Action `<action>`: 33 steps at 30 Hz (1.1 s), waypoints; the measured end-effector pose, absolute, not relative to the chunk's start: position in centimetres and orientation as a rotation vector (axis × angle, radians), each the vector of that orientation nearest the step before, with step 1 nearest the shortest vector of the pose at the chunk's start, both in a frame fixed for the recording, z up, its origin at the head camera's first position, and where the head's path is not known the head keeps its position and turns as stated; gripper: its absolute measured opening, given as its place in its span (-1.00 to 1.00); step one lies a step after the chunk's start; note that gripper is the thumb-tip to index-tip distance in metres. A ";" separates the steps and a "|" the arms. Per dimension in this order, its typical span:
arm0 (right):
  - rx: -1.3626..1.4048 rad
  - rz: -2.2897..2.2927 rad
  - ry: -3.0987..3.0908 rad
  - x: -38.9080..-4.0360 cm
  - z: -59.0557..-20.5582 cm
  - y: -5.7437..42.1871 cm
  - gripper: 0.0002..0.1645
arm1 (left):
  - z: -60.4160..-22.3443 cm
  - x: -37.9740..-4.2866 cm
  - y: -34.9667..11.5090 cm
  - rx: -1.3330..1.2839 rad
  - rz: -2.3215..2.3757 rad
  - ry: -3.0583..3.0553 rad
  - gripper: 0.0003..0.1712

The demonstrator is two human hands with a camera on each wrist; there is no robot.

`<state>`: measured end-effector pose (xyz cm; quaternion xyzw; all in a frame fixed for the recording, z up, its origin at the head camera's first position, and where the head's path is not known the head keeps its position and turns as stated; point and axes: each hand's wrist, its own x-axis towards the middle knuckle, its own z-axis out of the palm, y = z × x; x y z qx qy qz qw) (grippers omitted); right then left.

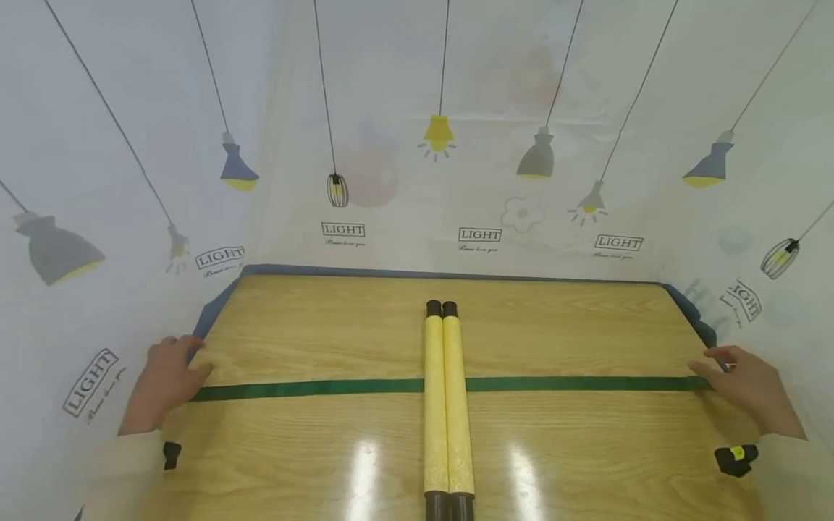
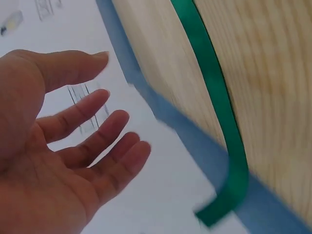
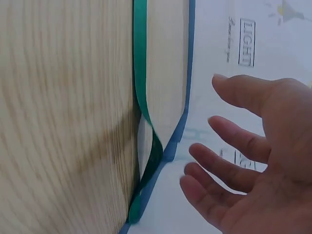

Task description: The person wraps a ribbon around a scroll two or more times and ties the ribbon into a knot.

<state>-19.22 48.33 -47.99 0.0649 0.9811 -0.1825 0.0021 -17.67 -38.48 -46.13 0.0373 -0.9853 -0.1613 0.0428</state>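
A long green ribbon lies across the wooden tabletop, its ends hanging past the side edges. My left hand hovers at the left edge near one ribbon end, fingers loosely bent with nothing between them. At the right edge, my right hand is beside the other ribbon end; the right wrist view shows its fingers spread and apart from the ribbon. Two yellow scrolls with dark brown end knobs lie side by side at the middle, over the ribbon.
Blue edging runs round the table's far side and corners. White sheeting printed with hanging lamps surrounds the table at the back and both sides. Dark wrist devices show at the left and right sleeves.
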 end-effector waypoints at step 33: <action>0.084 -0.527 2.838 -19.9 -49.0 26.1 -0.24 | -48.9 -18.9 -12.9 0.024 -0.444 -3.407 -0.24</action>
